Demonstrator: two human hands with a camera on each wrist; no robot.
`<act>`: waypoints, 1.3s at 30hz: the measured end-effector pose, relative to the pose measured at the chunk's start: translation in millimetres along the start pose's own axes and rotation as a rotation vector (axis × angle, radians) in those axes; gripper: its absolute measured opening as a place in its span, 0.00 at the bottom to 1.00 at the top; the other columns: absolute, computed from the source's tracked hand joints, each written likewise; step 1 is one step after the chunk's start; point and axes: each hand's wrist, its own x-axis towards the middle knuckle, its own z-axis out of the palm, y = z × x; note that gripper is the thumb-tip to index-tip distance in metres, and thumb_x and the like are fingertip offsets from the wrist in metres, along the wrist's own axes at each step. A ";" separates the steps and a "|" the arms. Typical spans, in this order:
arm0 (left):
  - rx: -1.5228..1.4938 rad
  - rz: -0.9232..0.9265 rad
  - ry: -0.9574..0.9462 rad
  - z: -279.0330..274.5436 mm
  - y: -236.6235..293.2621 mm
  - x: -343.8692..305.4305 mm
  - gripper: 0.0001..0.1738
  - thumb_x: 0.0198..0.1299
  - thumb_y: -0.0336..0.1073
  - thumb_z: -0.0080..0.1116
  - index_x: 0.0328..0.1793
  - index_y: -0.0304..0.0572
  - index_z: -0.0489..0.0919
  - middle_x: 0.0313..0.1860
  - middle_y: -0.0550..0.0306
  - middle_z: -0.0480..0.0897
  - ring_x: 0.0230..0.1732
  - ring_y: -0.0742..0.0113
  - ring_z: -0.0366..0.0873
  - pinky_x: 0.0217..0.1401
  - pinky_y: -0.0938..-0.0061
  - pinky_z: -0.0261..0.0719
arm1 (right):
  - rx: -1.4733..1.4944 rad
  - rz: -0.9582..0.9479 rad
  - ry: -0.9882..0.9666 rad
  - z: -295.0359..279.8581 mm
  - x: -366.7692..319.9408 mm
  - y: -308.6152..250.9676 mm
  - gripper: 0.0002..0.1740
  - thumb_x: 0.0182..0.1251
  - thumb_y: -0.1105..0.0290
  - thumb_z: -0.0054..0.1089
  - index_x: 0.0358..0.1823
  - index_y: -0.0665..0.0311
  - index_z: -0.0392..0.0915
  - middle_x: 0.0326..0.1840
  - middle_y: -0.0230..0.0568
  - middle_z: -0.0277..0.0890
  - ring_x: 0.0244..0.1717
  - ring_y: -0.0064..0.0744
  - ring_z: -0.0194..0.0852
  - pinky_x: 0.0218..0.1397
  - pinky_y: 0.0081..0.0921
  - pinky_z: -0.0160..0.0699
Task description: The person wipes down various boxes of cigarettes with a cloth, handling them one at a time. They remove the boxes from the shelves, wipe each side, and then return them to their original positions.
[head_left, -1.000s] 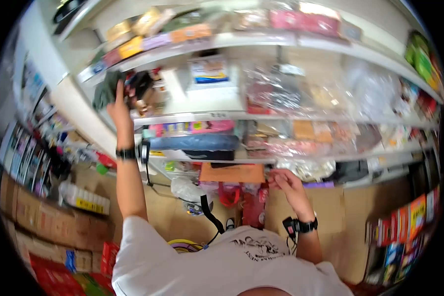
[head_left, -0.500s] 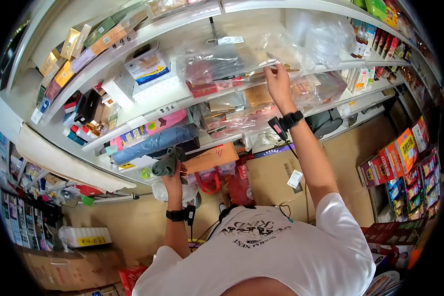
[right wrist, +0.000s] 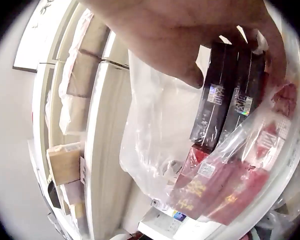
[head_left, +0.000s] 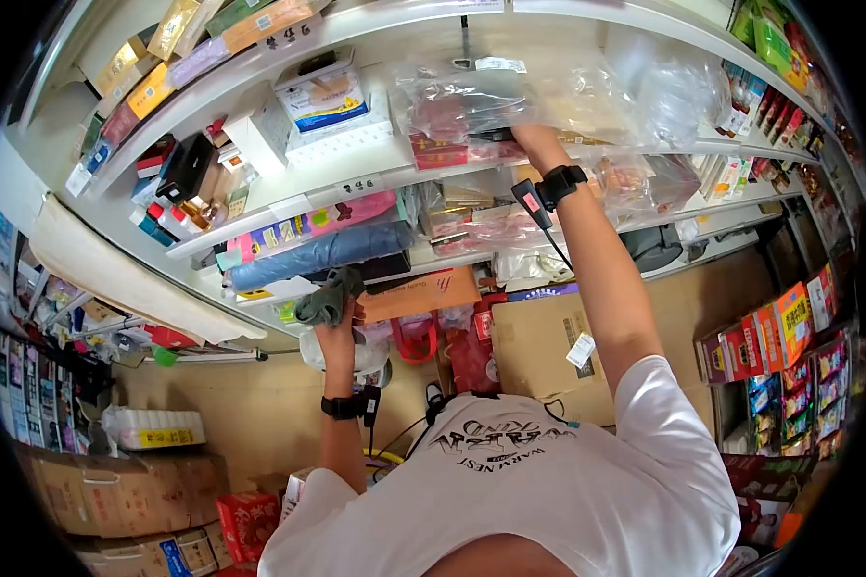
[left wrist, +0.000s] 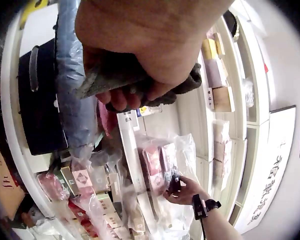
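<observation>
The left hand [head_left: 333,338], at eight o'clock from the middle of the head view, grips a bunched grey-green cloth [head_left: 321,304], fingers curled round its folds; an orange package [head_left: 421,294] lies just beside it toward three o'clock. The right hand [head_left: 537,144], at one o'clock, reaches onto a white shelf [head_left: 319,196] and pinches two dark boxes [right wrist: 213,107] standing side by side, thumb against one side and fingers round the other. In the right wrist view, red boxes [right wrist: 225,195] under clear film lie at six o'clock from the dark pair, and a loose plastic bag [right wrist: 149,142] spreads at eight o'clock. The step in hand seems to be handling this dark pair at the shelf while the cloth waits in the other hand; whether they are being lifted or set down, I cannot tell. The next move probably calls for an even squeeze across both boxes, with the fingers kept free of the film, which could snag or drag the red ones along.
</observation>
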 end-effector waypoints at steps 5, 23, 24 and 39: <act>-0.106 -0.070 -0.048 -9.9 -20.3 26.0 0.08 0.68 0.30 0.58 0.50 0.36 0.74 0.30 0.59 0.80 0.29 0.73 0.77 0.30 0.78 0.75 | 0.401 0.209 -0.046 -17.9 -16.9 -65.8 0.29 0.71 0.47 0.53 0.62 0.63 0.74 0.55 0.49 0.79 0.55 0.45 0.76 0.57 0.37 0.76; -0.168 -0.354 -0.194 -32.0 -79.1 65.9 0.08 0.65 0.35 0.64 0.40 0.38 0.79 0.30 0.59 0.81 0.28 0.71 0.77 0.30 0.76 0.75 | 0.809 0.633 -0.009 -36.0 -45.0 -65.6 0.17 0.75 0.56 0.52 0.53 0.61 0.76 0.48 0.37 0.79 0.46 0.32 0.78 0.45 0.27 0.83; -0.117 -0.310 -0.178 -37.8 -96.7 69.3 0.08 0.65 0.35 0.64 0.40 0.38 0.79 0.30 0.59 0.81 0.28 0.71 0.77 0.30 0.75 0.75 | 0.819 0.663 0.071 -39.6 -61.1 -75.3 0.17 0.75 0.57 0.53 0.53 0.61 0.76 0.47 0.36 0.79 0.45 0.31 0.78 0.43 0.26 0.81; -0.229 -0.317 -0.199 -16.7 -38.7 13.7 0.08 0.68 0.34 0.60 0.44 0.36 0.77 0.34 0.58 0.81 0.35 0.70 0.78 0.38 0.74 0.76 | 0.706 0.762 0.208 -131.9 -260.4 -155.4 0.26 0.71 0.58 0.57 0.63 0.67 0.71 0.59 0.39 0.78 0.58 0.32 0.77 0.62 0.33 0.72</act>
